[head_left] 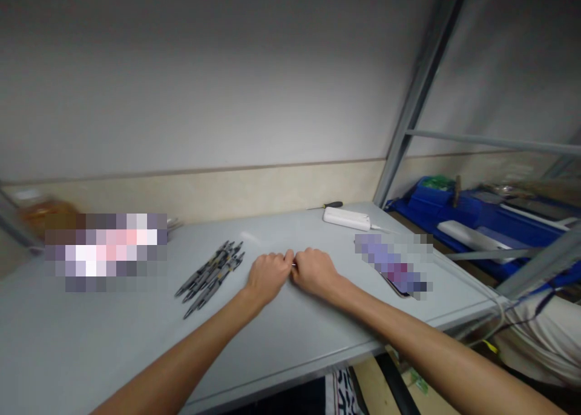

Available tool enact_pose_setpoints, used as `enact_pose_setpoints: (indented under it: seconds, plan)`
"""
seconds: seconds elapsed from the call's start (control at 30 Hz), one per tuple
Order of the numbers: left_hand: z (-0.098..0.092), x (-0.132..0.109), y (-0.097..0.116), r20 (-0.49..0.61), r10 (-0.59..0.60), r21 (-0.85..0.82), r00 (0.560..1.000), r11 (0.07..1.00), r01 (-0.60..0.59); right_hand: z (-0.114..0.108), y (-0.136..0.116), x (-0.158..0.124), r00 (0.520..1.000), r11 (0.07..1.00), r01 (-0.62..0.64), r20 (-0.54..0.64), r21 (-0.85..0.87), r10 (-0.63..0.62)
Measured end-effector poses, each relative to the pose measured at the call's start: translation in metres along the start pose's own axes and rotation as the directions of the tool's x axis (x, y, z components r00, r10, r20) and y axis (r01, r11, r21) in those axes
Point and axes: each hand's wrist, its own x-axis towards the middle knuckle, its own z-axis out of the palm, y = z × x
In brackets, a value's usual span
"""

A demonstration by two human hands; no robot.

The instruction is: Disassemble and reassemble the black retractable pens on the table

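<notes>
My left hand (271,274) and my right hand (314,270) meet knuckles-up over the middle of the desk. Both are closed, with fingers curled in. A tiny bright sliver shows between them at the thumbs; the rest of what they grip is hidden. Left of my left hand lies a bundle of grey and black pens (211,276), side by side and slanting across the desk, with small yellowish marks on them.
The grey desk (290,336) ends at a wall. Behind my right hand are a white power strip (347,218) and a screwdriver (333,205). A blurred-out phone-like object (390,267) lies to the right, beside a metal frame (417,94). Another pixelated item (109,251) stands left.
</notes>
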Motion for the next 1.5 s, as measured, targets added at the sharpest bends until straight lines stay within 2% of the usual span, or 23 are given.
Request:
enact_pose_setpoints:
  seconds: [0.07, 0.13, 0.2, 0.27, 0.4, 0.47, 0.57, 0.73, 0.8, 0.93, 1.03, 1.13, 1.3, 1.4, 1.5]
  plan:
    - [-0.001, -0.001, -0.001, 0.029, -0.053, -0.035, 0.998, 0.998, 0.054, 0.005, -0.001, -0.002, 0.998, 0.997, 0.036, -0.050, -0.073, -0.040]
    - [-0.001, -0.004, -0.004, -0.007, -0.036, -0.083, 0.999, 0.996, 0.036, 0.008, 0.001, -0.003, 0.992, 0.992, 0.071, -0.097, -0.108, -0.082]
    - [-0.002, -0.008, -0.011, -0.119, 0.047, -0.136, 0.992, 0.989, -0.063, 0.010, 0.005, -0.003, 0.983, 0.989, 0.075, -0.160, -0.126, -0.095]
    - [-0.001, -0.011, -0.021, -0.256, 0.127, -0.180, 0.958, 0.968, -0.176, 0.010, 0.009, -0.004, 0.973, 0.990, 0.069, -0.209, -0.124, -0.094]
    - [0.006, -0.010, -0.041, -0.369, 0.135, -0.299, 0.919, 0.920, -0.255, 0.008, 0.014, -0.005, 0.935, 0.984, 0.154, -0.308, -0.095, -0.176]
    - [0.010, -0.008, -0.046, -0.372, 0.072, -0.376, 0.925, 0.900, -0.221, 0.007, 0.016, -0.005, 0.899, 0.972, 0.213, -0.368, -0.102, -0.235]
    - [0.014, -0.005, -0.047, -0.298, 0.017, -0.493, 0.954, 0.853, -0.169, 0.005, 0.020, -0.005, 0.856, 0.952, 0.291, -0.419, -0.094, -0.303]
    - [0.016, -0.004, -0.044, -0.292, -0.052, -0.568, 0.955, 0.813, -0.129, 0.005, 0.029, -0.004, 0.819, 0.917, 0.388, -0.490, 0.090, -0.299]
    - [0.015, -0.005, -0.044, -0.301, -0.056, -0.568, 0.952, 0.812, -0.131, 0.004, 0.033, -0.003, 0.840, 0.893, 0.396, -0.477, 0.215, -0.258]
    - [0.013, -0.006, -0.046, -0.321, -0.058, -0.541, 0.945, 0.831, -0.133, 0.002, 0.036, 0.001, 0.930, 0.823, 0.327, -0.314, 0.464, -0.193]
    - [0.011, -0.006, -0.046, -0.317, -0.059, -0.529, 0.947, 0.839, -0.124, 0.002, 0.038, 0.004, 0.931, 0.718, 0.343, -0.323, 0.606, -0.172]
    - [0.011, -0.005, -0.047, -0.309, -0.084, -0.547, 0.947, 0.831, -0.105, 0.004, 0.040, 0.006, 0.934, 0.612, 0.327, -0.346, 0.720, -0.092]
    - [0.012, -0.005, -0.050, -0.327, -0.110, -0.569, 0.939, 0.816, -0.103, 0.004, 0.043, 0.008, 0.982, 0.566, 0.182, -0.178, 0.804, -0.064]
    - [0.011, -0.005, -0.049, -0.301, -0.153, -0.621, 0.941, 0.781, -0.071, 0.001, 0.043, 0.009, 0.969, 0.507, 0.234, -0.242, 0.830, -0.051]
    - [0.008, -0.005, -0.045, -0.201, -0.217, -0.715, 0.955, 0.699, 0.008, -0.001, 0.043, 0.009, 0.954, 0.474, 0.274, -0.301, 0.837, -0.019]
